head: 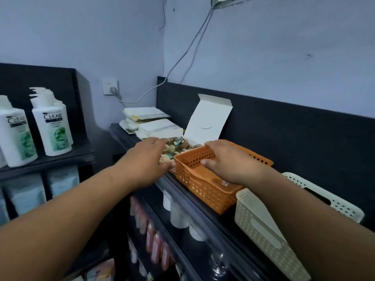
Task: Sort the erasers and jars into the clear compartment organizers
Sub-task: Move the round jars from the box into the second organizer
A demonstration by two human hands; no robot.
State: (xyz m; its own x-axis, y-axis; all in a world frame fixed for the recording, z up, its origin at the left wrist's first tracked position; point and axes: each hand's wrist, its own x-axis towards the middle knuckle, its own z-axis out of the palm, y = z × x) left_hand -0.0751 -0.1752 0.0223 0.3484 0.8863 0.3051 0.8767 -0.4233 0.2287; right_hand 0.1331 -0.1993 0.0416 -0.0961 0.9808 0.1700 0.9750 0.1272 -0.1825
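Erasers and jars [178, 146], small and blurred, lie heaped in an open white box [207, 122] on the black shelf top [119, 131], toward its far left end against the back panel. Left hand [146, 159] is released, fingers stretched flat over the heap; contact cannot be told. Right hand [231, 161] grasps the far wall of the orange basket [203, 191], which touches the box's right side at the front edge. Cream basket [261, 226] sits just right of it.

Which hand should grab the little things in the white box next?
Probably the left. The left hand reaches with straight fingers right over the small items in the open white box. The right hand is busy: its fingers and thumb grip the orange basket beside the box.
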